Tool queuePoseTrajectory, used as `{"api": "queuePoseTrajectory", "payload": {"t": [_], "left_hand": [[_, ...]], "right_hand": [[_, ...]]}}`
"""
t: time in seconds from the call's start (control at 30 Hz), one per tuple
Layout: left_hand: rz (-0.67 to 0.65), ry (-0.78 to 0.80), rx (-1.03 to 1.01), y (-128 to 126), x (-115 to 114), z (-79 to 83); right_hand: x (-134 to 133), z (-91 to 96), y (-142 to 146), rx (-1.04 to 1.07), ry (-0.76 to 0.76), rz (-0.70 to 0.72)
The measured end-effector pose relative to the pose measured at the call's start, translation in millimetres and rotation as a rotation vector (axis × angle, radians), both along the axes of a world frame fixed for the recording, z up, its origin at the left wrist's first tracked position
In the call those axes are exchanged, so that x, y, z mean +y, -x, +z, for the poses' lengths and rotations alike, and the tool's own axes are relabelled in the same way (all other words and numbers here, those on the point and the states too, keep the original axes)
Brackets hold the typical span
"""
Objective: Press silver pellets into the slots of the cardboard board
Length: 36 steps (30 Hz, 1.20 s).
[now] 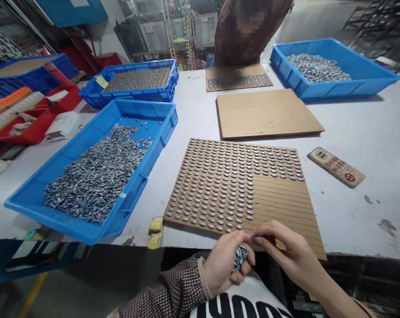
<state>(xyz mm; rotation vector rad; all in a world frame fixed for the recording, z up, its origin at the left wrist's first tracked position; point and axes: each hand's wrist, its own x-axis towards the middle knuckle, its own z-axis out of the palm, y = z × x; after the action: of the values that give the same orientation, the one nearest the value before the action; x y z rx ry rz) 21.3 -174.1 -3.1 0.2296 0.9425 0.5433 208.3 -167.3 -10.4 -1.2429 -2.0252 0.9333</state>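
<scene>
My left hand is cupped round a handful of small silver oval metal pieces, palm turned up. Thumb and forefinger of my right hand are pinched together beside the left thumb tip, on what looks like one such piece, mostly hidden by the fingers. Both hands are over the near edge of a slotted cardboard sheet. Rows of the same oval pieces stand in the sheet's slots across its left side and along its far side. Bare slots show at its near right.
To the left is a blue tray heaped with loose pieces. Beyond lie a cardboard stack, a phone-like slab, another blue tray and a blue crate. Yellow foam sits at the table edge. Across the table, a person leans over another sheet.
</scene>
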Motion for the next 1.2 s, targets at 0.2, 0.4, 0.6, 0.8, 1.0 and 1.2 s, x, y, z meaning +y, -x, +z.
{"api": "queuePoseTrajectory", "payload": {"t": [0.2,0.4,0.6,0.8,1.0,1.2], "left_hand": [[0.377,-0.011,-0.043,23,13,16.0],[0.319,0.168,-0.104,20,-3,-2.4],[0.211,0.081,-0.041,17,-9,-2.7],[0.103,0.004,-0.083,14,-13,-4.1],[0.17,0.005,-0.099,14,-16,-11.0],[0.234,0.05,-0.126,13,-21,-12.3]], "right_hand": [[5,-27.1,-1,-0.044,-0.165,-0.1],[3,-51.6,12,-0.166,-0.352,-0.122],[0,-58.0,11,-0.245,-0.384,-0.085],[0,-53.1,10,-0.288,-0.386,-0.075],[1,-58.5,7,-0.291,-0.379,-0.06],[-11,-32.1,14,-0.148,-0.32,-0.102]]}}
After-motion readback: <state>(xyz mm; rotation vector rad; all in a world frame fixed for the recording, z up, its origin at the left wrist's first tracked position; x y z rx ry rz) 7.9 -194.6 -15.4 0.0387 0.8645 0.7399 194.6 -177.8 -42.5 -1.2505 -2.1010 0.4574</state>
